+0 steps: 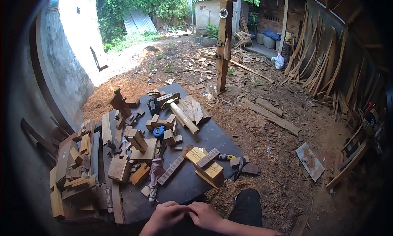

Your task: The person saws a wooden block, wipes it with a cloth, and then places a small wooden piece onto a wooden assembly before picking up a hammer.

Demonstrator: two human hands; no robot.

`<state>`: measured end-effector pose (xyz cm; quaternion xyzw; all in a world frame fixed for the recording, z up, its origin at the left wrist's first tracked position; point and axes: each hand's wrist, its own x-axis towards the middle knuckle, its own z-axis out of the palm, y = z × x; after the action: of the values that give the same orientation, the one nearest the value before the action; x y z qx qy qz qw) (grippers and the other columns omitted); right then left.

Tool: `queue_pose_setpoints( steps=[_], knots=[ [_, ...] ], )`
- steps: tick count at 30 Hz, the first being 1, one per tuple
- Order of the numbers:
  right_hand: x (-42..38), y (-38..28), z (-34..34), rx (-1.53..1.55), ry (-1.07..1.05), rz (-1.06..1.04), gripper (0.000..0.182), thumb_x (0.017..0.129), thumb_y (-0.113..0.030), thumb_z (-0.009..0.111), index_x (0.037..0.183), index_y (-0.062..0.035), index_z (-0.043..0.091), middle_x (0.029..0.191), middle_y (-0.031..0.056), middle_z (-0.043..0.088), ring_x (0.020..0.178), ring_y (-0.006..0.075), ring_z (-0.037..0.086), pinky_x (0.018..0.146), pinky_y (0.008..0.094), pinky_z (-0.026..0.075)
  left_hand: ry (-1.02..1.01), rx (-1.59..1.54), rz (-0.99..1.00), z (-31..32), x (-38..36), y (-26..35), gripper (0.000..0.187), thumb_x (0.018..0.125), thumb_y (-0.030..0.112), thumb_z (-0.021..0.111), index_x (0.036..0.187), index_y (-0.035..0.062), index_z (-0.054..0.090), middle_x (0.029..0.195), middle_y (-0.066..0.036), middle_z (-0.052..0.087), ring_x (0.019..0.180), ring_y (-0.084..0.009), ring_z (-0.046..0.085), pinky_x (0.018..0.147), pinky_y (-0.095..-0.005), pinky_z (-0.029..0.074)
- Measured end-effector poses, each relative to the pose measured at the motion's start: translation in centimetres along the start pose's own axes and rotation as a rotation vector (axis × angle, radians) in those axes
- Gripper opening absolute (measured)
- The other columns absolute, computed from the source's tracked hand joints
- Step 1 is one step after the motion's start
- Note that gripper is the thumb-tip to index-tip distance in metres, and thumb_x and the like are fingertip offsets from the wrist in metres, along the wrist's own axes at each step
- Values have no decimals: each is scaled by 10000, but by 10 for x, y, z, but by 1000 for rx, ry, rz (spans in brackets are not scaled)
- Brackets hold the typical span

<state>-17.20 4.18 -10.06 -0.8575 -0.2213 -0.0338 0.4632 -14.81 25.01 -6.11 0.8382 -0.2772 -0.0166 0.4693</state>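
Note:
My left hand (167, 214) and my right hand (206, 215) meet at the near edge of the dark table (176, 190). Their fingers are curled with the tips together, and whatever lies between them, if anything, is too small or hidden to make out. Just beyond my left hand lies a crumpled pinkish cloth (156, 172). A long grey-brown block (170, 169) rests beside it. Further right, a thick yellowish wooden block (206, 166) bears a smaller grey-brown block (208, 158), with brush-like bristles (188, 150) at its far end.
A wooden mallet (183, 118), a blue tape measure (158, 131) and a yellow-and-black tool (226, 157) lie on the table. Wood pieces (77, 170) crowd its left side. A wooden post (223, 51) stands beyond it. Planks (327, 68) lean along the right wall.

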Motion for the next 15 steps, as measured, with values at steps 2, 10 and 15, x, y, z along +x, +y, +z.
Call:
queue_pose_setpoints(
  steps=[2,10,15],
  knots=[
    [-4,0,-3,5,-33,24,121,933,-134,657,977,-23,646,944,147,662,918,363,673,812,450,554,-98,0,21,-1,0,0,298,793,25,799,1084,88,797,858,-77,711,750,-202,721,693,-299,580],
    [-20,11,-24,34,-101,118,144,963,-169,655,1048,-54,673,970,128,695,919,350,693,797,445,564,-75,144,60,-8,5,-6,254,802,39,769,1046,110,769,862,-82,655,765,-270,686,685,-357,571],
    [-24,16,-35,75,-148,129,179,987,-213,640,1064,-56,679,989,134,700,924,350,699,811,446,567,125,374,34,-6,21,-10,168,813,59,761,974,103,775,850,-86,664,772,-283,680,679,-380,557]
  ],
)
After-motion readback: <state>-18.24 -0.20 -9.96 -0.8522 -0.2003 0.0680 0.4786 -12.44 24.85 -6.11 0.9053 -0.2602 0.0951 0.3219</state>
